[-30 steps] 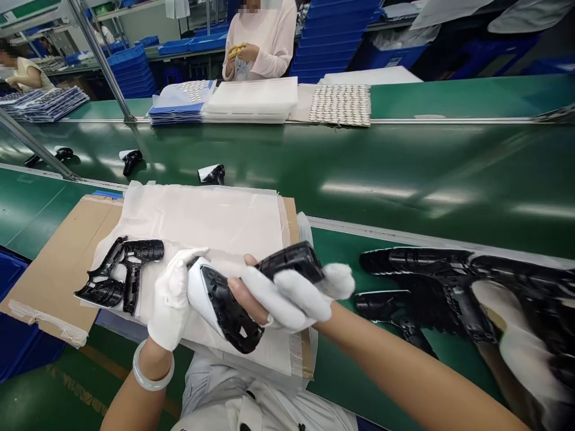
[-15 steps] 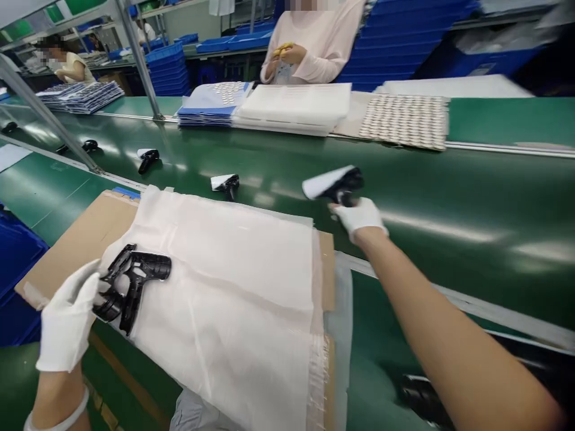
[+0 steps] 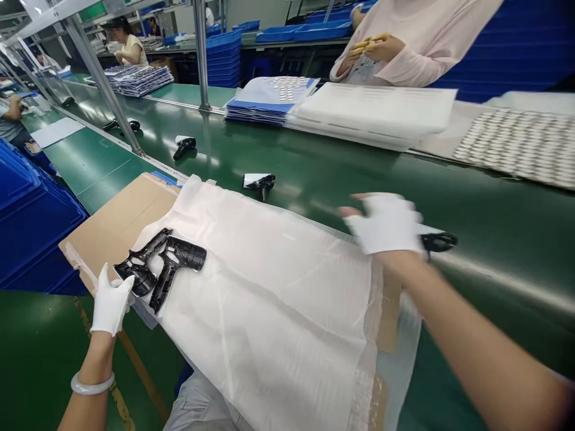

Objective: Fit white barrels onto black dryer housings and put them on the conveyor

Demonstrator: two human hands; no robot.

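On a white foam sheet point(image 3: 269, 281) over cardboard lie two black pistol-shaped plastic shell halves, like hair dryer housings. My gloved left hand point(image 3: 111, 306) is at the near end of the left shell half point(image 3: 141, 272), its thumb and forefinger around the end. The right shell half point(image 3: 173, 269) lies beside it, untouched. My gloved right hand point(image 3: 386, 224), blurred, is over the green conveyor belt point(image 3: 503, 239) with thumb and finger apart. Just beyond it, a black-and-white hair dryer housing point(image 3: 439, 240) shows on the belt, partly hidden by the hand.
More housings lie on the belt, one point(image 3: 259, 183) just past the sheet. Across it stand a foam stack point(image 3: 372, 111), a blue-edged stack point(image 3: 265, 105) and a tray of small pale parts point(image 3: 516, 143). A co-worker point(image 3: 404, 48) faces me. Blue crates point(image 3: 36, 221) stand left.
My right hand has moved right along the belt and let go of the black-and-white housing. My left hand stays by the shell halves. The view has swung left.
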